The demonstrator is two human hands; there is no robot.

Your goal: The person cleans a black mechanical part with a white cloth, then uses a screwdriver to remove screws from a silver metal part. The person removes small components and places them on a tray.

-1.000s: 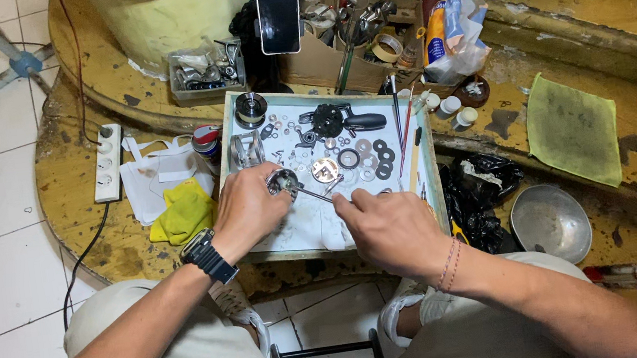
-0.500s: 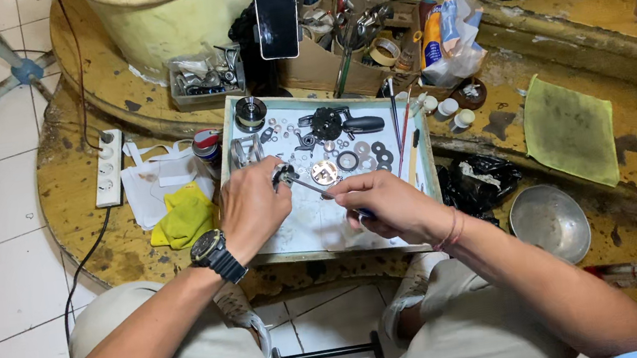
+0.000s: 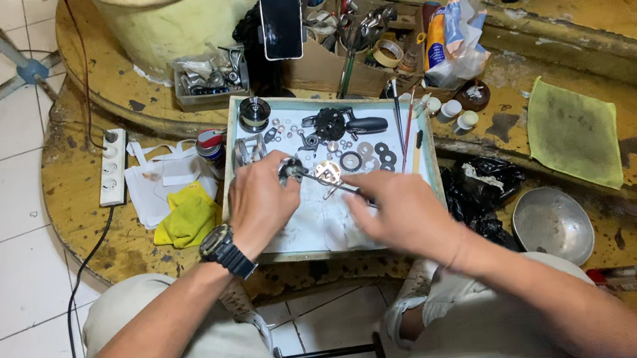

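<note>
Metal glints in the left hand point(image 3: 260, 203), which pinches a small round silver part point(image 3: 289, 170) over the shallow white-lined tray point(image 3: 341, 225). The right hand point(image 3: 405, 213), now lower on that tray than a second ago, grips a thin metal tool point(image 3: 329, 186) probing the part.

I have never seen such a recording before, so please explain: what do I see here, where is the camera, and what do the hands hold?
There is no machine here: a seated person works with two bare hands. The camera sits on the person's head and looks down. The left hand, with a dark wristwatch, holds a small metal part. The right hand holds a thin metal tool whose tip reaches that part. Both are over a shallow tray lined with white paper, where washers, rings and dark mechanical pieces lie. Beside the tray are a yellow cloth, a power strip, a metal bowl and a green cloth.
</note>
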